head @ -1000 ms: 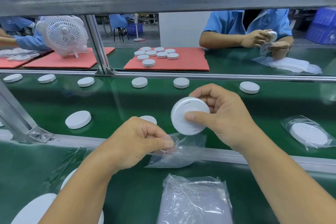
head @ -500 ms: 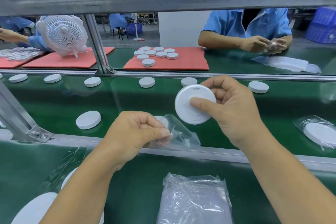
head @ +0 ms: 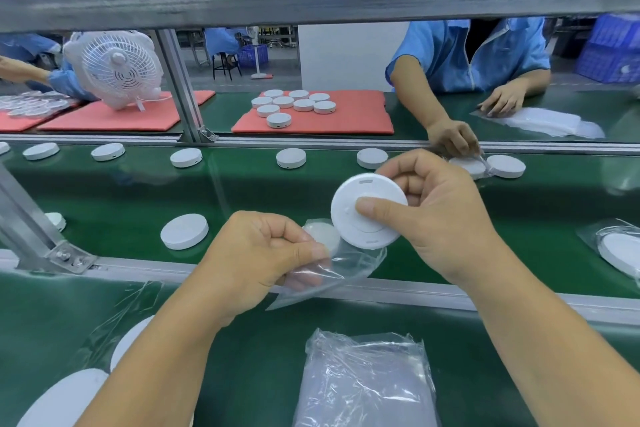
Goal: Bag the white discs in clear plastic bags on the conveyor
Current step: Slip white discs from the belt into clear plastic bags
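My right hand [head: 440,215] grips a white disc [head: 360,229] on edge, thumb pressed on its face, above the green conveyor [head: 121,198]. My left hand [head: 256,260] pinches the mouth of a clear plastic bag [head: 332,270] just below and left of the disc; the disc's lower edge meets the bag's opening. Several more white discs ride the belt, one [head: 184,231] left of my hands and a row [head: 291,158] along the far side. A bagged disc [head: 616,250] lies at the right edge.
A stack of clear bags [head: 367,381] lies on the near bench, with white discs [head: 59,399] at bottom left. Across the belt a person's hand [head: 453,139] sets down a bagged disc. Red mats [head: 360,114], a white fan [head: 117,69] and a metal post [head: 180,87] stand beyond.
The disc has come down and left to the bag's mouth. The belt's discs have drifted right. The person opposite now reaches onto the conveyor.
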The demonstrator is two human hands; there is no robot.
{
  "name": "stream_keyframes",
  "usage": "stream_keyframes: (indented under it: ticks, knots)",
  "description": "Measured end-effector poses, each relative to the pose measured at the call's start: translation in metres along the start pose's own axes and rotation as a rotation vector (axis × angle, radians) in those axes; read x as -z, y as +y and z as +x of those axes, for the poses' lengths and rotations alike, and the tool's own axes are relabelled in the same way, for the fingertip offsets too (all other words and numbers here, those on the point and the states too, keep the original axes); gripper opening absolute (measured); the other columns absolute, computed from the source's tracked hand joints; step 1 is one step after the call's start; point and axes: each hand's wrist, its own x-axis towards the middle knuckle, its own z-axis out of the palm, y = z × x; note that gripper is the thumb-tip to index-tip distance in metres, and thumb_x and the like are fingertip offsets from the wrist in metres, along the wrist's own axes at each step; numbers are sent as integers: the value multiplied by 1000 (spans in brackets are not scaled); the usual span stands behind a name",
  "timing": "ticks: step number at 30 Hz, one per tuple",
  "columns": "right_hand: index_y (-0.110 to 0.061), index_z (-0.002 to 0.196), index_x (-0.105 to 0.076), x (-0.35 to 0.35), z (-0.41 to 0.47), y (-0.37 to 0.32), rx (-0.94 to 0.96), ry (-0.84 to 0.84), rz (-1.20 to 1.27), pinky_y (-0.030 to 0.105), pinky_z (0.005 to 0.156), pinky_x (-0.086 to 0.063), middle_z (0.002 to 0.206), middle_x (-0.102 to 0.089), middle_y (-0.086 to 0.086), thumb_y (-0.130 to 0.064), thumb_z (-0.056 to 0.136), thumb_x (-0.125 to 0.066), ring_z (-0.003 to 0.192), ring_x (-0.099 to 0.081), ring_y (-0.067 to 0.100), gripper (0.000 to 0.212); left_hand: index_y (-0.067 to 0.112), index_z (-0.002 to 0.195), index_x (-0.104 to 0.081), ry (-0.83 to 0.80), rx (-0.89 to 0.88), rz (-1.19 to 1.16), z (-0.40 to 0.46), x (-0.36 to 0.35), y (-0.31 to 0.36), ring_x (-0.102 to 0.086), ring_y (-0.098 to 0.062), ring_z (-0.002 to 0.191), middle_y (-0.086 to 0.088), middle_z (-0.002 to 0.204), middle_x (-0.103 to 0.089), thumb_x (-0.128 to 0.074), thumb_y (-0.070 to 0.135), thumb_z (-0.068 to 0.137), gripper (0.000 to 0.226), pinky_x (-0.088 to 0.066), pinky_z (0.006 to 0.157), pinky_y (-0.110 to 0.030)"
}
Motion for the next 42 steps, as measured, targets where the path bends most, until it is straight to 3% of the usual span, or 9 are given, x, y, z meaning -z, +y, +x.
stream_keyframes:
  ticks: [11,16,20,24,27,31,34,38,42]
  knots:
    - [-27,90,-70,-3,-3,2,28,-86,-30,43,68,-64,81,-77,3,-24,62,-93,74,-72,28,36,10,93,-84,-53,-59,-180,-1,-11,-3,-80,-27,82,-18,93,-81,-79,34,70,34,-65,70,-33]
    - [-27,95,-75,-5,-4,13,21,-148,-28,32,70,-62,87,-79,-4,-27,85,-80,78,-75,14,11,-3,94,-79,43,-7,-379,4,-28,-8,-77,-37,81,-29,95,-78,-80,33,69,44,-65,71,-42]
    - [-44,107,-76,-1,-13,22,-45,-316,-73,29,80,-62,101,-79,-13,-26,83,-80,91,-75,8,30,-7,101,-76,92,90,-500,4,-34,-9,-79,-33,79,-25,96,-79,-74,36,79,48,-66,63,-39]
    - [-27,81,-83,30,-13,45,-143,-25,-219,25,60,-59,79,-78,-9,-19,85,-81,68,-72,5,9,17,100,-79,5,142,40,0,-41,-15,-80,-22,84,-3,92,-82,-77,53,85,39,-65,79,-40]
    - [-23,65,-77,68,-16,70,-251,176,-403,26,54,-47,64,-72,-8,-28,83,-82,52,-58,4,19,31,85,-78,-118,167,656,-8,-46,-18,-67,0,62,15,77,-77,-90,51,70,28,-50,59,-16]
    - [-13,62,-67,101,-18,100,-424,391,-567,28,56,-41,60,-66,-3,-35,85,-79,60,-60,21,34,29,79,-79,-331,180,817,-14,-55,-22,-60,1,52,20,60,-69,-84,30,80,4,-42,46,-10]
    - [-10,79,-70,108,-17,109,-460,456,-744,29,61,-42,82,-73,5,-33,89,-74,79,-64,30,25,32,69,-77,-355,174,815,-11,-52,-27,-56,2,46,20,55,-66,-77,25,88,20,-45,47,-13]
    - [-7,124,-66,81,-11,105,-222,315,-1112,46,95,-48,127,-64,16,-35,93,-67,119,-56,38,41,24,76,-75,-372,172,773,-10,-47,-29,-40,-12,47,11,53,-50,-69,41,93,24,-32,43,-15]
    - [-12,93,-63,19,1,103,-254,-18,-1131,40,80,-46,101,-63,9,-58,98,-45,110,-59,36,49,35,86,-79,-344,160,675,-6,-42,-27,-59,-24,66,10,71,-72,-62,46,97,24,-54,66,-29]
